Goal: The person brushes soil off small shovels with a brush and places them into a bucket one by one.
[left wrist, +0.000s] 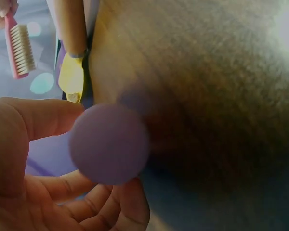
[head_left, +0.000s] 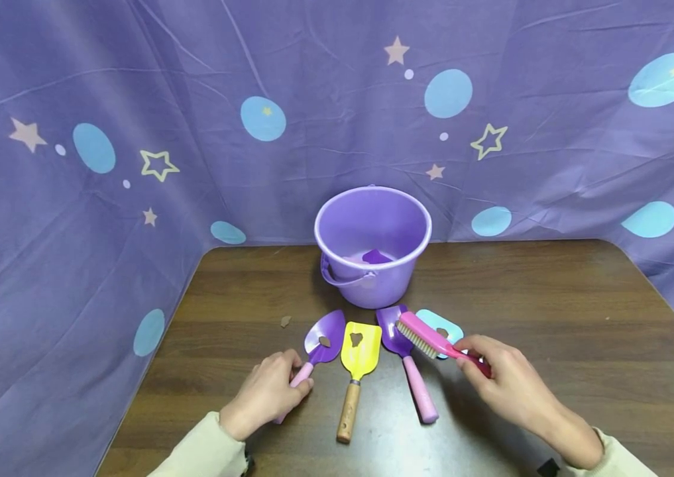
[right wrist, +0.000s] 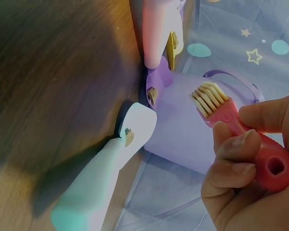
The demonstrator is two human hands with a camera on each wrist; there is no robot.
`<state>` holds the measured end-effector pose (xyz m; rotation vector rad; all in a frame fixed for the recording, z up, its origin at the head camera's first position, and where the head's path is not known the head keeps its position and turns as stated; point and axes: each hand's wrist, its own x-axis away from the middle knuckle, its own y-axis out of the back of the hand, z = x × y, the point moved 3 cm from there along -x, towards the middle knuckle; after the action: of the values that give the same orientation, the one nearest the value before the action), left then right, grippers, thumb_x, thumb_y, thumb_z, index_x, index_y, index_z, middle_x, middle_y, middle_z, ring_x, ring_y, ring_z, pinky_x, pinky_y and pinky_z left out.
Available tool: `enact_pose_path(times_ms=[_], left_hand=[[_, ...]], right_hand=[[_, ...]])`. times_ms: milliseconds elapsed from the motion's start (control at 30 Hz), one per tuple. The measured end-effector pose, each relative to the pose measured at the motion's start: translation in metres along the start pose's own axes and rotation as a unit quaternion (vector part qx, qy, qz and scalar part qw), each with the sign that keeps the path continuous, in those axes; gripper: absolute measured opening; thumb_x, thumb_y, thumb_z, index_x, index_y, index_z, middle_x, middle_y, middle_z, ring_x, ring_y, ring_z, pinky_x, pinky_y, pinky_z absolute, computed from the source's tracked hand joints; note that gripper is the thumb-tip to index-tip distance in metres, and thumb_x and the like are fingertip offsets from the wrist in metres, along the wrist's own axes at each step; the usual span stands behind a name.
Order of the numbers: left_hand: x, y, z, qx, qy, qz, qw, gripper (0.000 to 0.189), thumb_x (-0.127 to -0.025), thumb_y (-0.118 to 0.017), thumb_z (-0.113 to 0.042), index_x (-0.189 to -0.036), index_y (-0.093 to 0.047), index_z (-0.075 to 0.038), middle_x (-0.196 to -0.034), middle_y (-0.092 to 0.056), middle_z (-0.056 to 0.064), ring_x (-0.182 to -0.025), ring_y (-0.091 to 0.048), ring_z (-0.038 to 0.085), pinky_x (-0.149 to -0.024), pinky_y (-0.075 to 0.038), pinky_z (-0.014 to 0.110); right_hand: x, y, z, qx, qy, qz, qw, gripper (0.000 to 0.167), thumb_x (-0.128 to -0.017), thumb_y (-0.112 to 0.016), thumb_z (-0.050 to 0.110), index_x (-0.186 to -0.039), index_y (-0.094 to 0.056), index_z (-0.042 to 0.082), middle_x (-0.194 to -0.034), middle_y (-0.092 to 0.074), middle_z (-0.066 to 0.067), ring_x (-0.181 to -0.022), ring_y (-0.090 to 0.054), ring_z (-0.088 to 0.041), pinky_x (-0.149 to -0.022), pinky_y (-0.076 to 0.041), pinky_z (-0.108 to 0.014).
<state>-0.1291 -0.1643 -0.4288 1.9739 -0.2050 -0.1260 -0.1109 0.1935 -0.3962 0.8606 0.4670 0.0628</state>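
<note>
brown wooden table [head_left: 527, 285], purple bucket [head_left: 393, 281], yellow shovel [head_left: 360, 360], square-edged purple shovel [head_left: 411, 371], light blue shovel [head_left: 434, 318], small brown scrap [head_left: 285, 321]

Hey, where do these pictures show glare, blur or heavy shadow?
Head view: a pale sheen on the table beside the wooden handle, otherwise fairly sharp; left wrist view: bright glare at top right, the held pink handle blurred; right wrist view: dark shadow along the pale green handle.

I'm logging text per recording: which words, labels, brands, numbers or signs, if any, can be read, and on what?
None can be read in any view.
The backdrop shows only stars, dots and ovals.
No lettering is legible on the bucket, pink brush or held purple shovel.
</note>
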Motion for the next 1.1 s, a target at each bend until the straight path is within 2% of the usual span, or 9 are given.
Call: enact_pose_path(times_ms=[233, 467, 767, 967, 1100], left_hand=[[0.000, -0.005, 0.000, 0.004, 0.007, -0.006, 1.0000, 0.031, -0.073, -0.078, -0.027, -0.090, -0.060, -0.008, -0.070, -0.052, -0.001, -0.060, -0.050, 0.014, -0.053, -0.042, 0.032], [0.000, -0.009, 0.003, 0.027, 0.021, 0.010, 0.9994, 0.029, -0.073, -0.075, -0.017, -0.095, -0.060, -0.005, -0.073, -0.055, 0.003, -0.060, -0.052, 0.016, -0.051, -0.042, 0.031], [0.002, -0.007, 0.007, 0.039, 0.018, -0.020, 0.9989, 0.013, -0.068, -0.066, -0.011, -0.075, -0.056, -0.014, -0.067, -0.051, 0.000, -0.060, -0.047, 0.015, -0.054, -0.040, 0.032], [0.006, -0.007, 0.010, 0.051, 0.031, -0.024, 0.9979, 0.012, -0.070, -0.065, -0.010, -0.076, -0.056, -0.015, -0.063, -0.051, -0.002, -0.056, -0.047, 0.015, -0.051, -0.038, 0.031], [0.007, -0.003, 0.011, 0.053, 0.031, -0.029, 0.9977, 0.012, -0.070, -0.066, -0.009, -0.077, -0.057, -0.014, -0.063, -0.051, -0.003, -0.056, -0.047, 0.015, -0.052, -0.038, 0.031]], right_hand=[[-0.001, -0.003, 0.001, 0.001, 0.009, -0.005, 0.9999, 0.020, -0.083, -0.071, 0.008, -0.096, -0.066, 0.022, -0.075, -0.051, 0.016, -0.060, -0.044, 0.000, -0.053, -0.037, -0.020], [-0.002, -0.006, 0.002, 0.002, 0.015, -0.003, 0.9999, 0.021, -0.082, -0.072, 0.008, -0.096, -0.066, 0.023, -0.074, -0.050, 0.016, -0.059, -0.043, 0.000, -0.053, -0.036, -0.020], [-0.003, -0.009, 0.005, -0.012, 0.014, 0.002, 0.9998, 0.022, -0.082, -0.072, 0.007, -0.097, -0.066, 0.022, -0.075, -0.051, 0.016, -0.058, -0.042, 0.000, -0.051, -0.036, -0.019], [-0.007, -0.013, 0.010, -0.015, 0.012, 0.010, 0.9998, 0.021, -0.082, -0.072, 0.008, -0.098, -0.066, 0.020, -0.071, -0.047, 0.013, -0.057, -0.040, -0.001, -0.051, -0.035, -0.019], [-0.011, -0.017, 0.015, -0.016, 0.019, 0.007, 0.9997, 0.020, -0.082, -0.072, 0.010, -0.099, -0.067, 0.020, -0.079, -0.054, 0.011, -0.059, -0.040, -0.002, -0.053, -0.035, -0.020]])
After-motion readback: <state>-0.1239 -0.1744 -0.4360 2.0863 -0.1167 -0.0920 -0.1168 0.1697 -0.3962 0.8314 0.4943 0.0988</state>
